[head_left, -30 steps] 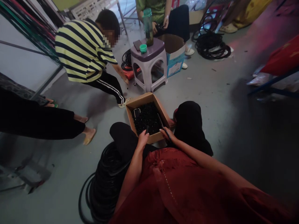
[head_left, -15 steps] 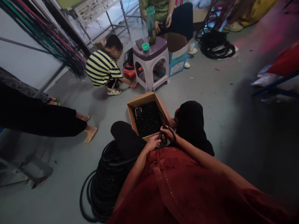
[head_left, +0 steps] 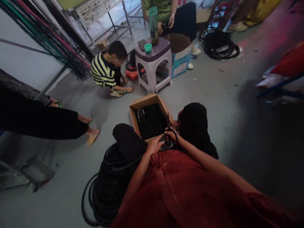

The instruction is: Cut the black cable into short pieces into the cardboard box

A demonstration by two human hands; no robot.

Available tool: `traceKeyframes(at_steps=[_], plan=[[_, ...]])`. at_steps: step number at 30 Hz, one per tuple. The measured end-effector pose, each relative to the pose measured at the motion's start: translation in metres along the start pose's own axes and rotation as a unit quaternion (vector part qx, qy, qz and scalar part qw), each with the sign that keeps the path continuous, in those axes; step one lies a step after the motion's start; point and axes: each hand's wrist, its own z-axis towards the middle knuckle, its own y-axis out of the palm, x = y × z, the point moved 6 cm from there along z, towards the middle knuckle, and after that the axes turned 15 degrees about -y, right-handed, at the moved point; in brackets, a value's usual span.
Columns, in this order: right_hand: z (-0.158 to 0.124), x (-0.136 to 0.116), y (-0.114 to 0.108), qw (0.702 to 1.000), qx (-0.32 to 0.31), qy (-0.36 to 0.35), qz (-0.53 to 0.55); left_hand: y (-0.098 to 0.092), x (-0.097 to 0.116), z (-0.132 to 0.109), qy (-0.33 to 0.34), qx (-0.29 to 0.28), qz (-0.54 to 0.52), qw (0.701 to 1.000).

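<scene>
The right hand (head_left: 170, 135) is clenched around the finger loops of a pair of black-handled scissors (head_left: 168, 122), which stand just above the near right side of a cardboard box (head_left: 147, 99). Their long axis runs roughly upright in the view, with the blades pointing away from the person and the tips over the box's right wall. Whether the blades are parted is too small to tell. The left hand (head_left: 154, 145) is curled just beside the loops, above the box's near corner; whether it grips anything cannot be told.

The box sits on the floor between the person's black-clad knees (head_left: 128, 139), and its near edge is right by the hands. It is filled with small black pieces (head_left: 152, 123), with a phone (head_left: 140, 114) lying on them near the left wall. A large coil of black hose (head_left: 106, 186) sits on the floor beside the left knee.

Beyond the box, there is open floor before a purple-topped stool (head_left: 153, 66) carrying a bottle (head_left: 153, 25). A crouching person (head_left: 104, 71) is at the left of the stool, and a standing person's legs (head_left: 45, 122) are further left, well apart from the box.
</scene>
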Motion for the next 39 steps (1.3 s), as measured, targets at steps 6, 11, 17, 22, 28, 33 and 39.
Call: traceKeyframes(at_steps=[6, 11, 17, 22, 28, 33, 39], plan=[[0.002, 0.002, -0.006, 0.999, 0.018, 0.000, -0.039, -0.010, -0.012, 0.013, -0.008, 0.072, 0.011, 0.997], [0.000, 0.004, 0.004, 0.997, -0.032, -0.002, -0.076, -0.036, -0.026, 0.022, -0.037, 0.166, -0.097, 0.981], [-0.007, 0.002, 0.021, 0.977, -0.141, -0.031, -0.158, -0.046, -0.036, 0.029, -0.060, 0.189, -0.157, 0.967], [-0.011, -0.002, 0.025, 0.954, -0.197, -0.058, -0.216, -0.045, -0.037, 0.029, -0.059, 0.185, -0.167, 0.967], [-0.011, -0.004, 0.026, 0.933, -0.228, -0.076, -0.269, -0.045, -0.037, 0.031, -0.053, 0.184, -0.156, 0.969], [-0.012, -0.003, 0.026, 0.924, -0.239, -0.073, -0.290, -0.044, -0.035, 0.031, -0.052, 0.178, -0.150, 0.971], [-0.013, -0.006, 0.026, 0.920, -0.244, -0.076, -0.297, -0.042, -0.031, 0.030, -0.030, 0.164, -0.139, 0.976]])
